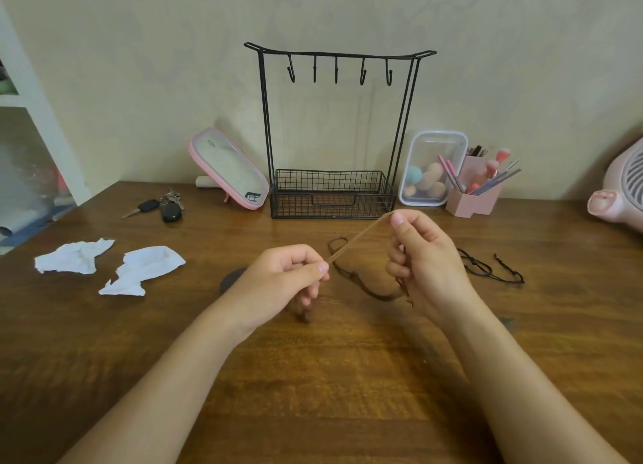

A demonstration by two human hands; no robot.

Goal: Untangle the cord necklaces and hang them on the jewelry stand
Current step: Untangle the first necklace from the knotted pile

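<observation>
A light brown cord necklace (360, 238) is stretched taut between my hands above the wooden table (313, 376). My left hand (282, 282) pinches its lower end between thumb and forefinger. My right hand (422, 258) pinches the upper end, with more cord hanging from the curled fingers. A dark brown cord (365, 288) lies looped on the table under my hands. A black cord necklace (487, 268) lies to the right. The black wire jewelry stand (334, 133) stands at the back, its several hooks bare and its basket below.
Two crumpled white tissues (111, 265) lie at the left. Keys (163, 206) and a pink mirror (229, 171) sit left of the stand. A clear box of sponges (431, 167), a pink brush holder (476, 192) and a pink fan (622, 188) are at the right.
</observation>
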